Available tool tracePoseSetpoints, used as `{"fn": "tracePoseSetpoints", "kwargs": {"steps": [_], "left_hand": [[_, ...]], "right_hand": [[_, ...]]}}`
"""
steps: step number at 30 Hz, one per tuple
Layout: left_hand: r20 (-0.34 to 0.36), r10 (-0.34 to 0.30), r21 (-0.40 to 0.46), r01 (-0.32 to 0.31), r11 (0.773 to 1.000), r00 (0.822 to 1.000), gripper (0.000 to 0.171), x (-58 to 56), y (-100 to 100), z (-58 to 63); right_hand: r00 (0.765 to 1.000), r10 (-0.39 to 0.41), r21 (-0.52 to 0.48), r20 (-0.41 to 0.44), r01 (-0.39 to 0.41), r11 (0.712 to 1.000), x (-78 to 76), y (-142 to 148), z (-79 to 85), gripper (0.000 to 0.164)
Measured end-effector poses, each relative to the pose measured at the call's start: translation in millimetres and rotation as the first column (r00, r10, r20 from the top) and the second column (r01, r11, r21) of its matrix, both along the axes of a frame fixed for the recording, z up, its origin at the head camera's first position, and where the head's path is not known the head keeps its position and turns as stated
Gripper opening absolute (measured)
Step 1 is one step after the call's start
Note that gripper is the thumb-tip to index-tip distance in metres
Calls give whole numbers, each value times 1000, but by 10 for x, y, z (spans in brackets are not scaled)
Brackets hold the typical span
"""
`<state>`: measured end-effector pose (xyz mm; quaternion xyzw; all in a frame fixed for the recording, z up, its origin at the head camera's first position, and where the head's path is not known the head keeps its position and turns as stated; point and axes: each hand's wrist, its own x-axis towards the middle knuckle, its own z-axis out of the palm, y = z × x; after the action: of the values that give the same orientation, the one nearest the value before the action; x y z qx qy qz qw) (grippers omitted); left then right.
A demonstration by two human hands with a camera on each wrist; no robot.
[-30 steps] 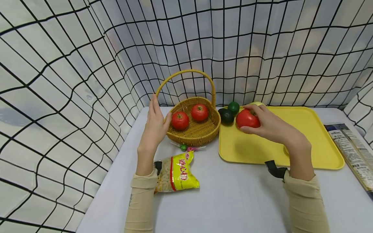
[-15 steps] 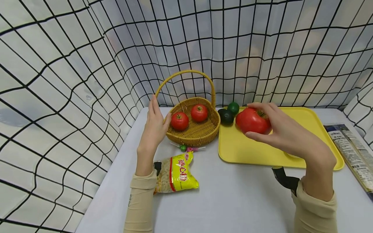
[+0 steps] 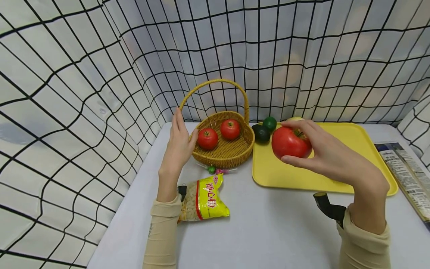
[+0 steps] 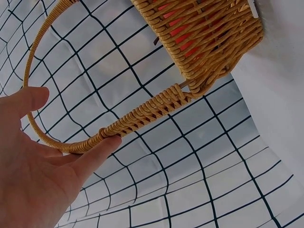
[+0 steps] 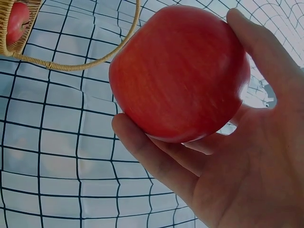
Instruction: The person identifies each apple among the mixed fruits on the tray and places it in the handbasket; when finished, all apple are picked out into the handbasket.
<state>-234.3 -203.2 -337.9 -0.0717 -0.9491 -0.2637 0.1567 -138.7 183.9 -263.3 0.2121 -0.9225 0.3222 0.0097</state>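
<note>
Head view: the right hand (image 3: 330, 153) held one large red tomato (image 3: 289, 144), fingers and thumb clamped on its opposite sides, over a yellow tray (image 3: 275, 173). The left hand (image 3: 178, 147), fingers extended with the thumb apart, stood at the left side of a wicker basket (image 3: 223, 163) with an upright arched handle (image 3: 220, 80). Inside the basket lay two red tomatoes, the left one (image 3: 207, 139) nearer the front, the right one (image 3: 230, 129) farther back. At the tray's far left corner sat one blackish-green fruit (image 3: 261, 133) and one smaller green fruit (image 3: 269, 124). Two wrapped lollipops, one green (image 3: 211, 170), one pink (image 3: 220, 171), lay just before the basket on the white tabletop (image 3: 262, 231); a yellow-printed bag (image 3: 208, 198) lay nearer; a folded newspaper (image 3: 404, 168) lay right of the tray. Left wrist view: the nearly straight fingers touched the handle, thumb well apart from them. Right wrist view: the large tomato rested between thumb and curved fingers, smooth side outward.
</note>
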Motion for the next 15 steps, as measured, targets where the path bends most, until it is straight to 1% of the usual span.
{"fn": "tracePoseSetpoints", "kwargs": {"steps": [4,11,15], "left_hand": [[0,0,8,0,1000,1000,88,-3,6,4],[-21,-1,4,1,1000,1000,89,-11,11,4],[-7,1,3,-1,1000,1000,88,-8,7,1]], "right_hand": [[1000,-3,-2,4,3,1000,-22,1,-4,71],[1000,-9,-22,17,10,1000,-53,9,-15,73],[1000,-11,-33,24,12,999,-68,20,-30,74]]}}
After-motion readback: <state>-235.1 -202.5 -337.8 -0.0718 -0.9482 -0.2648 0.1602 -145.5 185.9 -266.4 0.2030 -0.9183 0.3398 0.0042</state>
